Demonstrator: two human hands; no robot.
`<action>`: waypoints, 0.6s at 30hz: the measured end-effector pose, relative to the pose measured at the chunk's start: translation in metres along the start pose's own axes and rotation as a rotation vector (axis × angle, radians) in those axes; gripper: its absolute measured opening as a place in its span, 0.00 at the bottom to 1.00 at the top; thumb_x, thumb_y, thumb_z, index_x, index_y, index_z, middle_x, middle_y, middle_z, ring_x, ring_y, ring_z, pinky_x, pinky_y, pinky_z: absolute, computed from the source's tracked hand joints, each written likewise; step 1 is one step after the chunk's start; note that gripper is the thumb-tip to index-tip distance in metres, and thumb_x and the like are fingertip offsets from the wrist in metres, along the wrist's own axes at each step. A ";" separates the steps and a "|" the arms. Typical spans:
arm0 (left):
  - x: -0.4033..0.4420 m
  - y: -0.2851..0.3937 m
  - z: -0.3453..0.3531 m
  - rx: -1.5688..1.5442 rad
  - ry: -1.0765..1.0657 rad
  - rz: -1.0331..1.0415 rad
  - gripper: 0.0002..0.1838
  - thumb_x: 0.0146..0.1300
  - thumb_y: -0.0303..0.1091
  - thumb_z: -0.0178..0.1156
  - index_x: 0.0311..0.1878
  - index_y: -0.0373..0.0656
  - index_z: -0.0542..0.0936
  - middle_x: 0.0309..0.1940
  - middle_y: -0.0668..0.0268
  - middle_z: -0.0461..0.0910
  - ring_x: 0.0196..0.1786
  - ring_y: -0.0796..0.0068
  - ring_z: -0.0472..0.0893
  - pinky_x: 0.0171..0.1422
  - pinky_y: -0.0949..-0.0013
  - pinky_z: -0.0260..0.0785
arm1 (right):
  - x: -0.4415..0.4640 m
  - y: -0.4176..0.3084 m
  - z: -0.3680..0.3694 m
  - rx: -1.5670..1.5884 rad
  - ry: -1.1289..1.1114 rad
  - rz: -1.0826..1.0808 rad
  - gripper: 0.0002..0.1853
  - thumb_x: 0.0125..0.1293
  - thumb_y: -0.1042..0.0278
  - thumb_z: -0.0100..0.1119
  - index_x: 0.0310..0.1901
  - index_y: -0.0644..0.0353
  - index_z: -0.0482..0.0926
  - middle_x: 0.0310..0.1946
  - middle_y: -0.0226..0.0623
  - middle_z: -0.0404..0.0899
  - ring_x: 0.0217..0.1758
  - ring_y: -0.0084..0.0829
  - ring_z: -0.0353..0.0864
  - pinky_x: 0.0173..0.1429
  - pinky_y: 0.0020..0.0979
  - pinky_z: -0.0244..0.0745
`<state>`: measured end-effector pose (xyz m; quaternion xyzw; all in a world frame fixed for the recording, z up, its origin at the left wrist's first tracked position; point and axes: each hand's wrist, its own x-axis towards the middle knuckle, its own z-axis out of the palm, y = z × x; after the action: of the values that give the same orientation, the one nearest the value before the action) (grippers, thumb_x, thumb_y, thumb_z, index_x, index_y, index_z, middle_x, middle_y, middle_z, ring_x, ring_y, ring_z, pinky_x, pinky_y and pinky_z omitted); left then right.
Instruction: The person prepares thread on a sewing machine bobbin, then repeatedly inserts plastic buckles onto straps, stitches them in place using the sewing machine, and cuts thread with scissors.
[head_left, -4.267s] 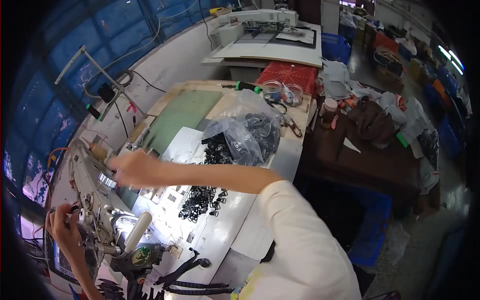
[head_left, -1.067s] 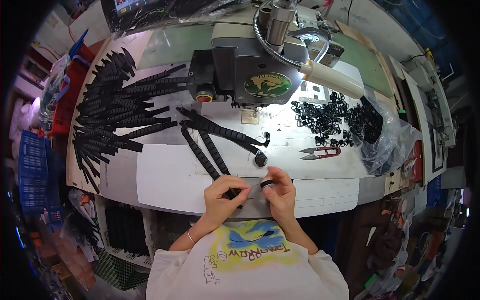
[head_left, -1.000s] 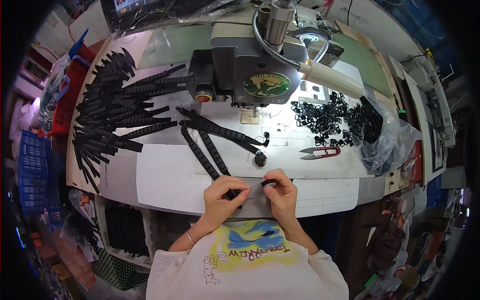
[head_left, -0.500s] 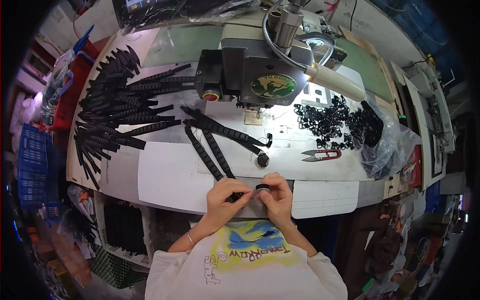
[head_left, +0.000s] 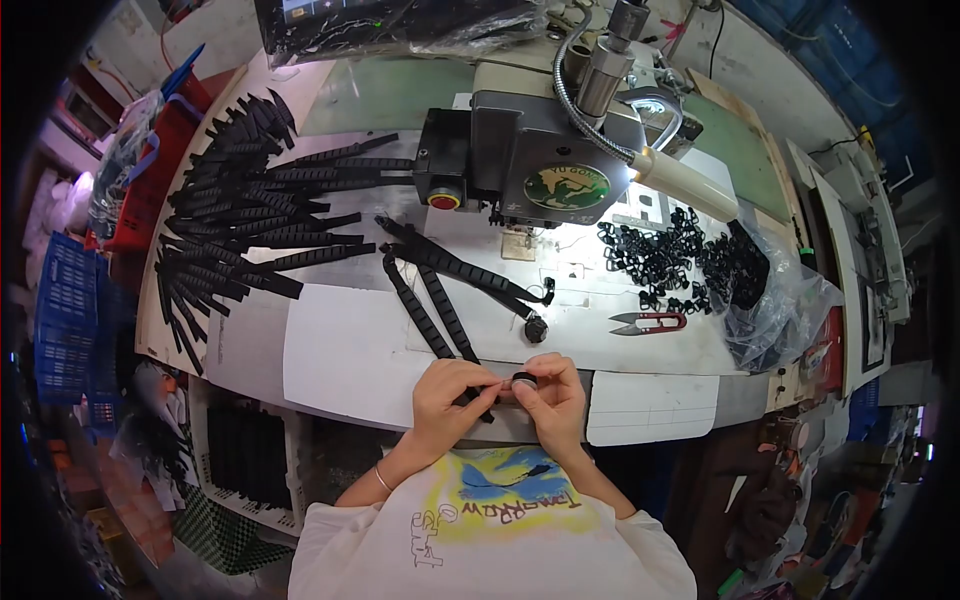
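From here I see the right hand (head_left: 556, 402) curled closed, thumb and fingers gripping a black bobbin (head_left: 524, 380) at six o'clock from the sewing-machine head (head_left: 545, 150). The left hand (head_left: 446, 395), at the bobbin's nine o'clock, pinches its fingertips together — on what, I can't tell. Red-handled thread snips (head_left: 664, 322) lie at two.

My little round bobbin (head_left: 523, 379), black with a pale rim, is pinched in my right hand (head_left: 553, 401), near the worktop's (head_left: 745, 388) front edge. Two bumpy black straps (head_left: 418, 312) lie slanting toward that edge, partly hidden by my left hand (head_left: 449, 398).
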<state>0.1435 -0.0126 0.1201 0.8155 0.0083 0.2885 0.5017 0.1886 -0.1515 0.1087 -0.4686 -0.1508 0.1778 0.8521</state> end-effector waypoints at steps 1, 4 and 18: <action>0.000 0.000 0.000 0.007 -0.002 0.003 0.07 0.44 0.24 0.67 0.29 0.43 0.80 0.27 0.68 0.80 0.30 0.70 0.78 0.36 0.71 0.65 | -0.001 0.000 0.000 -0.054 0.013 0.016 0.11 0.62 0.80 0.53 0.46 0.67 0.70 0.44 0.35 0.64 0.46 0.22 0.70 0.46 0.23 0.74; 0.001 0.001 0.000 0.041 -0.004 0.032 0.07 0.44 0.24 0.67 0.29 0.43 0.80 0.26 0.68 0.80 0.30 0.69 0.77 0.35 0.71 0.65 | -0.002 -0.003 -0.004 -0.247 0.022 0.047 0.12 0.62 0.79 0.55 0.47 0.66 0.70 0.42 0.32 0.64 0.44 0.20 0.69 0.45 0.19 0.68; 0.001 -0.001 -0.007 0.329 -0.099 0.293 0.09 0.43 0.24 0.64 0.31 0.44 0.78 0.29 0.70 0.78 0.35 0.72 0.77 0.44 0.69 0.66 | 0.000 -0.014 0.009 -0.308 0.034 0.192 0.06 0.57 0.82 0.58 0.37 0.68 0.77 0.33 0.31 0.68 0.27 0.19 0.74 0.34 0.17 0.73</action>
<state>0.1411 -0.0065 0.1216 0.8919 -0.0882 0.3127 0.3145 0.1869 -0.1518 0.1247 -0.6086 -0.1162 0.2253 0.7519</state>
